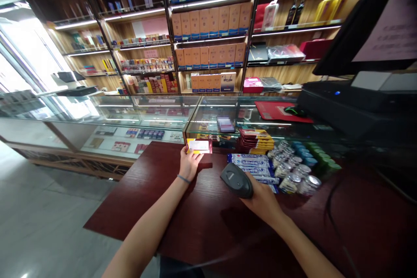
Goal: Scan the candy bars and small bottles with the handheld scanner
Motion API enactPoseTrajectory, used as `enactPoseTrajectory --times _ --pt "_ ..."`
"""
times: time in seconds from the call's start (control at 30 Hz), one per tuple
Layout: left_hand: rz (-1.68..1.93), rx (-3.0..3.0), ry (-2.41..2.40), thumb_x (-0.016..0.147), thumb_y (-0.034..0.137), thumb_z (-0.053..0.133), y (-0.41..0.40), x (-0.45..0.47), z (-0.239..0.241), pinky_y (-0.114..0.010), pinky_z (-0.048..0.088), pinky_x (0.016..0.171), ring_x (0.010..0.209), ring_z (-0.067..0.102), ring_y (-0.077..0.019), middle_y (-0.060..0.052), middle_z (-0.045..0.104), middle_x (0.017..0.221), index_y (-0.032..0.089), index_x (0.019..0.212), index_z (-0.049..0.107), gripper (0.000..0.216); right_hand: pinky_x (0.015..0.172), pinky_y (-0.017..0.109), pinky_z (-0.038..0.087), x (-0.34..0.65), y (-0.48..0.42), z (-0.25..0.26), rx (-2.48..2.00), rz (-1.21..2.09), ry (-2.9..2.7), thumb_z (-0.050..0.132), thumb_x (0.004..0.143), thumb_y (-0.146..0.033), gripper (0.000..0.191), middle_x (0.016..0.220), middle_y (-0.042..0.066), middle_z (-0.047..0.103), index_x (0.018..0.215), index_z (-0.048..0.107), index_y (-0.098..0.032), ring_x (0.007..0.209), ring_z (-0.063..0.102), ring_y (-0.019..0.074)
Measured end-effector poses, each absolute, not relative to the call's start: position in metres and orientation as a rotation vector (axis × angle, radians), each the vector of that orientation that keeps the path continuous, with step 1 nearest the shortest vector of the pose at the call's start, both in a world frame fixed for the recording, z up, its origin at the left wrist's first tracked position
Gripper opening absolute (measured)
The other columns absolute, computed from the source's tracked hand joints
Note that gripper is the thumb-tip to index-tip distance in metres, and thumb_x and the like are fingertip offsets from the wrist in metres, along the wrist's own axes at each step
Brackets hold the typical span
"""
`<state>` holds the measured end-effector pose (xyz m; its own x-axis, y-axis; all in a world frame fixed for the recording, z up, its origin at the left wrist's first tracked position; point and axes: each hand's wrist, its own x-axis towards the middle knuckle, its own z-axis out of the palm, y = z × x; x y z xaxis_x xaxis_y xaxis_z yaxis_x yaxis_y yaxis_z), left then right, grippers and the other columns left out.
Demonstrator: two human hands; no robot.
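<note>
Currently, both hands are occupied above the dark red table (130, 213): one with a packet, one with a scanner.

The left hand (190, 164) is grasping a flat red-and-yellow packet (199, 146) by its lower left part, with the pale panel facing the person; the packet is near the table's far edge, in front of the glass display case (156, 110). The right hand (262, 197) is wrapped around the black handheld scanner (237, 181), whose head points toward the left. Just beyond it, blue-and-white packets (249, 165) lie on the table, between a stack of red-and-yellow packets (256, 141) and the right hand, and beside them stand small lidded jars (289, 173).
</note>
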<state>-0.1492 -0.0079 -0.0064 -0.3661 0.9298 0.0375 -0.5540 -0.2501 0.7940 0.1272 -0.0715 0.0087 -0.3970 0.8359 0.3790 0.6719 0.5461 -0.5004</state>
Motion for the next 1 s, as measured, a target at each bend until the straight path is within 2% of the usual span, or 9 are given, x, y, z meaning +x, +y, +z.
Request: enactPoseTrajectory --times 0.1,0.27,0.43,0.6,0.7,0.83,1.0 --pt "1.795 0.668 0.883 0.09 0.024 0.051 -0.008 -0.149 -0.006 -0.049 0.051 0.099 0.112 0.063 -0.0176 -0.004 0.061 0.124 0.03 0.109 0.038 0.024 0.061 0.028 0.045 0.128 -0.07 0.009 -1.216 0.376 -2.186 0.057 0.08 -0.03 0.034 0.081 0.003 0.073 0.113 0.054 -0.026 0.079 0.072 0.0265" --pt "1.822 0.625 0.896 0.086 0.026 0.058 -0.004 -0.152 -0.011 -0.048 0.051 0.097 0.104 0.066 -0.0169 -0.003 0.062 0.114 0.029 0.11 0.037 0.032 0.063 0.028 0.047 0.129 -0.069 0.01 -1.217 0.429 -2.128 0.058 0.077 -0.029 0.045 0.084 0.002 0.073 0.121 0.049 -0.027 0.081 0.072 0.0267" --pt "1.783 0.668 0.954 0.084 0.03 0.062 -0.002 -0.156 -0.015 -0.045 0.053 0.093 0.1 0.067 -0.0171 -0.004 0.064 0.114 0.029 0.115 0.041 0.037 0.058 0.025 0.045 0.13 -0.07 0.017 -1.209 0.418 -2.09 0.062 0.073 -0.027 0.043 0.077 0.0 0.072 0.116 0.052 -0.027 0.073 0.071 0.0239" --pt "1.689 0.663 0.93 0.078 0.018 0.066 -0.003 -0.155 -0.011 -0.03 0.055 0.082 0.084 0.068 -0.0113 -0.002 0.067 0.107 0.028 0.121 0.05 0.047 0.06 0.025 0.047 0.134 -0.069 0.028 -1.287 0.472 -1.931 0.064 0.074 -0.029 0.039 0.078 0.0 0.072 0.112 0.056 -0.027 0.074 0.071 0.0222" --pt "1.669 0.663 0.916 0.075 0.015 0.07 -0.004 -0.155 -0.007 -0.024 0.055 0.074 0.077 0.067 -0.0097 -0.001 0.069 0.102 0.026 0.117 0.054 0.045 0.064 0.027 0.05 0.141 -0.063 0.035 -1.306 0.534 -1.784 0.064 0.074 -0.03 0.039 0.081 0.001 0.073 0.112 0.057 -0.026 0.078 0.07 0.0221" --pt "1.653 0.726 0.95 0.074 0.025 0.075 0.0 -0.158 0.0 -0.023 0.055 0.072 0.076 0.067 -0.0114 -0.004 0.071 0.096 0.018 0.105 0.061 0.034 0.069 0.032 0.054 0.155 -0.052 0.045 -1.233 0.529 -1.558 0.066 0.075 -0.037 0.046 0.09 0.005 0.073 0.118 0.057 -0.022 0.085 0.07 0.0234" --pt "1.737 1.012 1.122 0.069 0.038 0.078 0.014 -0.145 0.036 -0.027 0.054 0.07 0.077 0.068 -0.0171 -0.006 0.073 0.094 0.014 0.11 0.064 0.05 0.059 0.033 0.054 0.179 -0.042 0.056 -1.241 0.464 -1.381 0.063 0.079 -0.049 0.045 0.074 0.004 0.07 0.113 0.061 -0.019 0.073 0.068 0.0234"
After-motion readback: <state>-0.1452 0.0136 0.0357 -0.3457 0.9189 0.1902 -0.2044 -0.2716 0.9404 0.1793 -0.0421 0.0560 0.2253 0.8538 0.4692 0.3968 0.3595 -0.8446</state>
